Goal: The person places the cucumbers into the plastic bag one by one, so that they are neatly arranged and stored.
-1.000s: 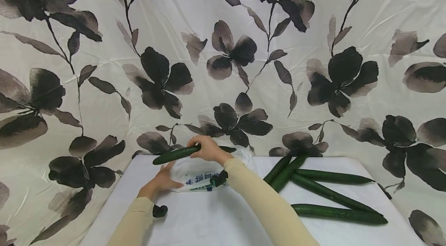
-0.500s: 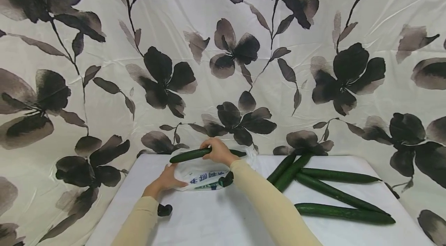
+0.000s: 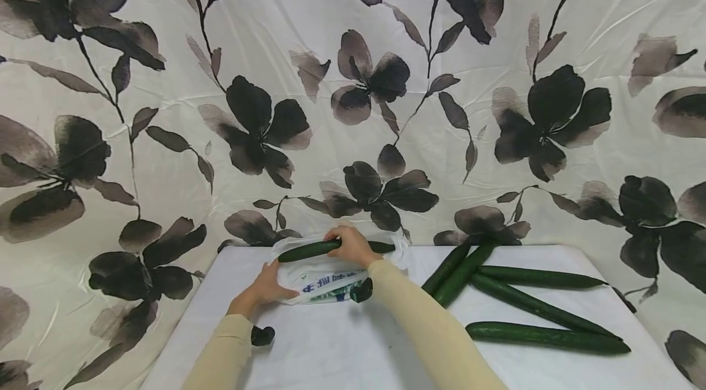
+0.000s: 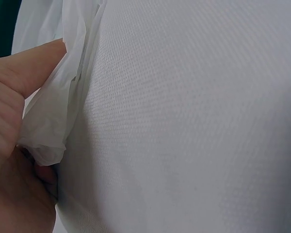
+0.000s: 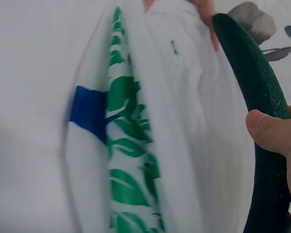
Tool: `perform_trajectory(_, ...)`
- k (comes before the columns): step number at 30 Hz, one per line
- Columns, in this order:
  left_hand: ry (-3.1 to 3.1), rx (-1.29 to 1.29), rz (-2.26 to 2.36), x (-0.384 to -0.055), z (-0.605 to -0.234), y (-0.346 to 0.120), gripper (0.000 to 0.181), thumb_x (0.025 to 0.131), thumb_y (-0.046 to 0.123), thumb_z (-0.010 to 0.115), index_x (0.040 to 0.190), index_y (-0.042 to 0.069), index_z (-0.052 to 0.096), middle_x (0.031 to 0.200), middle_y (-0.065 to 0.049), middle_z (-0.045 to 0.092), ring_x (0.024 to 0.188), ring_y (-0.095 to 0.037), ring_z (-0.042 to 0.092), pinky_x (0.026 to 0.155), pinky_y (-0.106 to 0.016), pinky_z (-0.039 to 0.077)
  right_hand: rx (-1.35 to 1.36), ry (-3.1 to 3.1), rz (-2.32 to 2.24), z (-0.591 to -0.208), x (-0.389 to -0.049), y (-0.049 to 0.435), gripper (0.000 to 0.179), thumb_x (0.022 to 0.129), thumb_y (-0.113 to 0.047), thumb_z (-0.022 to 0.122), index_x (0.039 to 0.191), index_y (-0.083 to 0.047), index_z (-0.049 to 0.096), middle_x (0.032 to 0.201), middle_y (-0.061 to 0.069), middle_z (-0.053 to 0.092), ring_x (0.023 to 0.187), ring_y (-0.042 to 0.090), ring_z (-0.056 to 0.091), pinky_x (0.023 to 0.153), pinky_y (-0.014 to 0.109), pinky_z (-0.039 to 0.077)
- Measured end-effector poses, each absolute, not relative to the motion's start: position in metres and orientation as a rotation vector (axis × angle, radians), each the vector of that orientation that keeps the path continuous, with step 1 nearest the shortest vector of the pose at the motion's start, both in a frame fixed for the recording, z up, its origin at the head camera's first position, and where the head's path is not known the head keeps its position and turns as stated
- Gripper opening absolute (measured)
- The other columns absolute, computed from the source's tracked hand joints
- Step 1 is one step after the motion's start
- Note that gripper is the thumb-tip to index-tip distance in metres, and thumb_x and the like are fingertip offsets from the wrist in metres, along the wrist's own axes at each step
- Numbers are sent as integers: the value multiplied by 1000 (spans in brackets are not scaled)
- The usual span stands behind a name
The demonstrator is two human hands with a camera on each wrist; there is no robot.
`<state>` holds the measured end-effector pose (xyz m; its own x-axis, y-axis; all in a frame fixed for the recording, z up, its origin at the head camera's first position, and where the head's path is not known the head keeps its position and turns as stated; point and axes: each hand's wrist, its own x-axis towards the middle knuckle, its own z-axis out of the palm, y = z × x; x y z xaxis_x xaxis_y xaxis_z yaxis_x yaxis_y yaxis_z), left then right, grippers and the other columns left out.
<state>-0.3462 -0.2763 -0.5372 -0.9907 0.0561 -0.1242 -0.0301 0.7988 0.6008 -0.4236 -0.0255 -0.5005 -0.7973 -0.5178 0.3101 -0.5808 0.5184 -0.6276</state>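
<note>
Evidently you have a long green cucumber [image 3: 309, 251] to manage: firm, smooth-skinned and probably weighty for its thickness, so it could turn in damp fingers or snap if bent hard. Its middle looks the best place to take hold, with both ends balanced. That is about where your right hand [image 3: 355, 248] has it, fingers and thumb closed around the shaft, the thumb lying along the near side. It lies lengthwise above the white printed plastic bag [image 3: 331, 278] on the desk [image 3: 309, 350]; you cannot tell whether any part is inside. Expect the bag to be light, limp and easy to tear, so take its rim gently. Your left hand [image 3: 267, 286] is spread at the bag's left end, thumb well apart from the forefinger and touching the film, near the cucumber's tip. Five more cucumbers [image 3: 551, 339] lie to your right, some crossing.
</note>
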Motion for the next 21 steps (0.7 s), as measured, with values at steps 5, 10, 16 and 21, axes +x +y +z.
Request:
perform_trajectory(5, 2826, -52, 949, -346, -536, -275, 116, 67, 35, 89, 152, 0, 18, 151, -38, 13, 136, -58, 15, 105, -69, 20, 902, -2674, 1170, -509, -422, -24, 31, 77, -12, 83, 105, -14, 73, 107, -2, 67, 101, 16, 61, 89, 31, 49)
perform_trajectory(10, 2835, -61, 931, -346, -538, -275, 115, 67, 34, 89, 152, 3, 18, 151, -39, 13, 135, -59, 18, 103, -70, 23, 860, -2685, 1159, -514, -422, -25, 30, 77, -14, 82, 106, -15, 73, 108, -2, 68, 102, 16, 62, 90, 31, 49)
perform_trajectory(16, 2839, -48, 929, -346, -540, -277, 115, 67, 33, 89, 152, 4, 18, 151, -38, 14, 135, -58, 17, 104, -70, 22, 840, -2660, 1121, -521, -422, -25, 28, 77, -19, 83, 103, -17, 73, 105, -4, 70, 100, 16, 63, 89, 31, 49)
perform_trajectory(21, 2831, -60, 948, -346, -538, -276, 115, 67, 32, 89, 152, 5, 17, 152, -38, 13, 136, -58, 14, 103, -71, 21, 777, -2648, 1101, -530, -426, -25, 29, 74, -25, 85, 100, -19, 74, 101, -6, 71, 97, 15, 65, 86, 31, 50)
